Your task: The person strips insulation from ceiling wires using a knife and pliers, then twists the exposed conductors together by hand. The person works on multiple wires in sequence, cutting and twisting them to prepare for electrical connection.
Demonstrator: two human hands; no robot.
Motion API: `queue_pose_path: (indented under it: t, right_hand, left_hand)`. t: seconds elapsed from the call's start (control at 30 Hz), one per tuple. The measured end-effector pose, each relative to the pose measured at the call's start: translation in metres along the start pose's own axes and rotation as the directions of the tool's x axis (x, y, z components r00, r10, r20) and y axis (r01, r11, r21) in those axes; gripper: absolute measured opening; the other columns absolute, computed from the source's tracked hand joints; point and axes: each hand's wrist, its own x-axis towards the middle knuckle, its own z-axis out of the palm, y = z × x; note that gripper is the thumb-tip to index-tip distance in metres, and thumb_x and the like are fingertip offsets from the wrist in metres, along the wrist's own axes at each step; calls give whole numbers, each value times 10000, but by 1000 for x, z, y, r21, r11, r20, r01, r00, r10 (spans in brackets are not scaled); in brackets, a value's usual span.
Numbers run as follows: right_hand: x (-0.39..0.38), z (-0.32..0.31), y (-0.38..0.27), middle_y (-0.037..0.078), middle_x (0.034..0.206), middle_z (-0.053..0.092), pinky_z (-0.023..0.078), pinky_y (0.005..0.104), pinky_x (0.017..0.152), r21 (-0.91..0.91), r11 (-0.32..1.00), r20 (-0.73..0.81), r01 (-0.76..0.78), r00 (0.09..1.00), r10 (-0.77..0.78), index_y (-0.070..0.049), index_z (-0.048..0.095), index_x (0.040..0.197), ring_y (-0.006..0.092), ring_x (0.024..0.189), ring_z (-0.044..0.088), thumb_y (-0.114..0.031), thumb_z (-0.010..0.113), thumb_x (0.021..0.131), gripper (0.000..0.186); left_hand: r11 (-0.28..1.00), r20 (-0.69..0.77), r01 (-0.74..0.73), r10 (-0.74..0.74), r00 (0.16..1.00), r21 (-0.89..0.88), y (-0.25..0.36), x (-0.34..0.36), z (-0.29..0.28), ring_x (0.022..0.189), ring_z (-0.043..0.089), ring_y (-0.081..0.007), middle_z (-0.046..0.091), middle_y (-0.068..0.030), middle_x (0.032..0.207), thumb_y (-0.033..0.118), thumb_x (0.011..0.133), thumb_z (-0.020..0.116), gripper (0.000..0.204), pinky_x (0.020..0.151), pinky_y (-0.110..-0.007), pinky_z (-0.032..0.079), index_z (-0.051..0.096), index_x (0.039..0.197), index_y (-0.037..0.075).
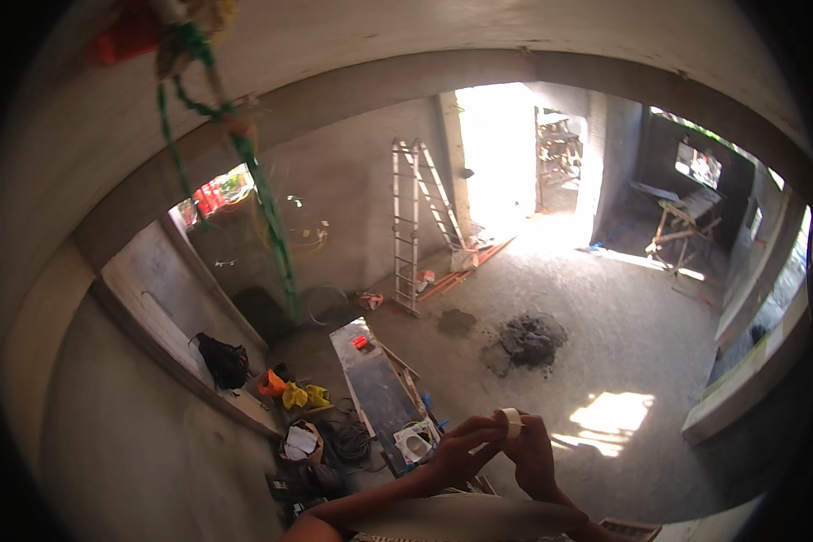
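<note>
Both hands are raised together at the lower middle of the view. My left hand (pixel 463 452) has its fingers closed up against a small cream roll (pixel 513 425), which looks like tape. My right hand (pixel 531 452) grips the same roll from the right, with its fingers curled; some fingertips are hidden. Below and behind them, a long dark board (pixel 366 388) on supports carries a small red object (pixel 360 341) and a pale plastic item (pixel 414 443).
An aluminium ladder (pixel 405 226) leans by the bright doorway. A dark mound (pixel 524 341) lies on the floor (pixel 623 343). Bags (pixel 294 394), a cable coil (pixel 350 443) and a backpack (pixel 221 359) sit at left, a trestle (pixel 682 226) at back right. Green straps (pixel 262 217) hang at upper left.
</note>
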Motion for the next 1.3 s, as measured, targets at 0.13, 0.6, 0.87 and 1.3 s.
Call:
queue_pose_path:
  t: [0.13,0.6,0.87,1.3]
  right_hand:
    - [43,35,-35,220,1313,611,456,455,1075,-218,935,198,280,951,-238,-26,573,1205,309,1265,575,-188,711,962,323]
    - [186,146,-209,237,1255,639,513,432,971,-209,476,384,854,519,-763,-18,627,1016,343,1194,629,-155,824,859,287]
    - [238,187,-263,60,1226,645,538,342,889,-264,281,358,923,364,-860,-86,619,1060,216,1124,651,-105,825,850,295]
    - [244,223,-282,39,1267,663,511,347,910,-159,461,337,873,487,-806,-103,682,1236,160,1079,664,-161,808,889,373]
  left_hand:
    - [968,-147,-24,63,987,251,47,15,-54,1056,723,-239,719,-95,1224,121,898,808,290,861,-359,601,740,1180,107]
    - [-112,274,-264,629,728,958,277,191,-302,1019,690,-257,717,-77,1160,-6,861,749,393,849,-387,573,717,1234,113]
    - [-73,345,-367,552,760,927,279,231,-312,953,712,-260,717,-58,1069,93,912,754,209,823,-397,588,700,1114,96]
    - [414,15,-337,613,790,845,255,249,-283,868,716,-195,682,-90,949,54,1000,666,295,782,-357,591,639,1293,66]
